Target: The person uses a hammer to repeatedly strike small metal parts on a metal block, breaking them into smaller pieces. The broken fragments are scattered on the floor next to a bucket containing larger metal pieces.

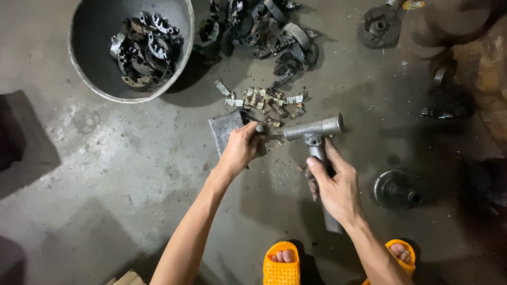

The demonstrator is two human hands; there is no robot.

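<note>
My right hand grips the handle of a grey metal hammer, whose cylindrical head points left and right above the floor. My left hand is closed on a small dark metal piece, held on a grey metal block just left of the hammer head. Broken bits of pale lining lie scattered on the floor just beyond the block.
A grey metal basin with several curved brake shoes stands at the top left. A pile of more brake shoes lies at the top centre. A round metal part stands right of my hand. My feet wear orange sandals.
</note>
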